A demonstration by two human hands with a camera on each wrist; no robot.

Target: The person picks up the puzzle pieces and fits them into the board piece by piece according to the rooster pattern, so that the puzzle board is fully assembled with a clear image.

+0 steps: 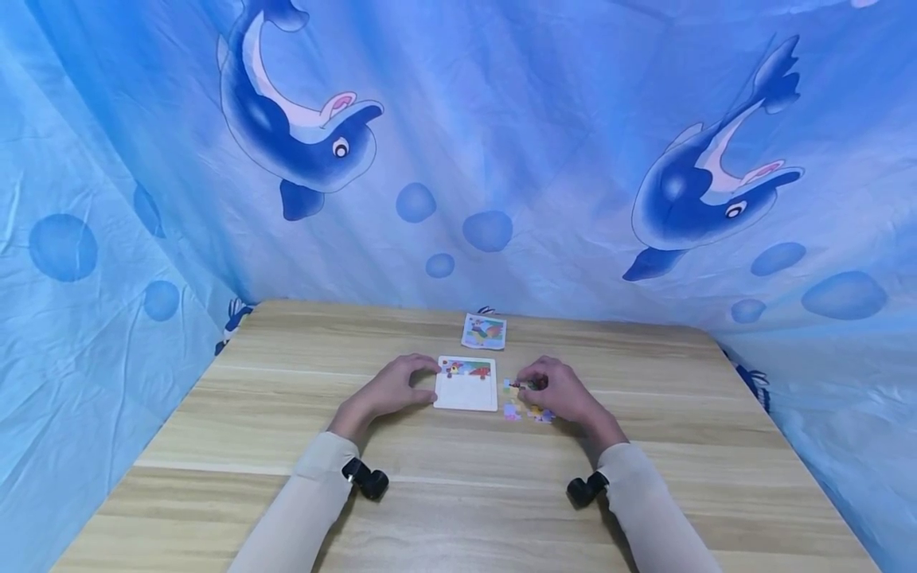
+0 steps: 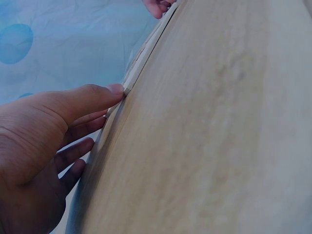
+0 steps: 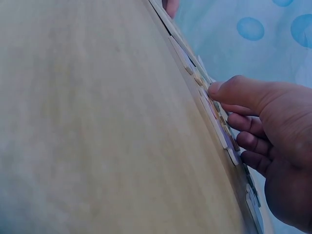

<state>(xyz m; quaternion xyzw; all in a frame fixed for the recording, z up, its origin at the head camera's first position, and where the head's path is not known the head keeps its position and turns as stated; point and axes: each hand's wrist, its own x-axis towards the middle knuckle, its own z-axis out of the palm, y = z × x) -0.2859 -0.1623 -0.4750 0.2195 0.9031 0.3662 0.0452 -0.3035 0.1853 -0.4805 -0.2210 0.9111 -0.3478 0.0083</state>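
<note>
A white puzzle tray [image 1: 466, 394] lies flat on the table, its top strip filled with colourful joined pieces and the rest showing bare white. My left hand [image 1: 392, 387] is at the tray's left side, thumb touching its near-left edge and the other fingers by the upper-left edge. In the left wrist view the left hand's thumb [image 2: 105, 95] lies fairly straight against the tray rim. To the right, my right hand [image 1: 560, 390] bends over loose puzzle pieces [image 1: 512, 411], thumb and fingertips down among them. Whether a piece is pinched there is hidden.
Behind the tray lies a small picture card [image 1: 484, 331] with a colourful print. The wooden table [image 1: 444, 509] reaches back to a blue curtain [image 1: 458, 143] printed with dolphins and bubbles. Each sleeved wrist wears a small black camera [image 1: 372, 483].
</note>
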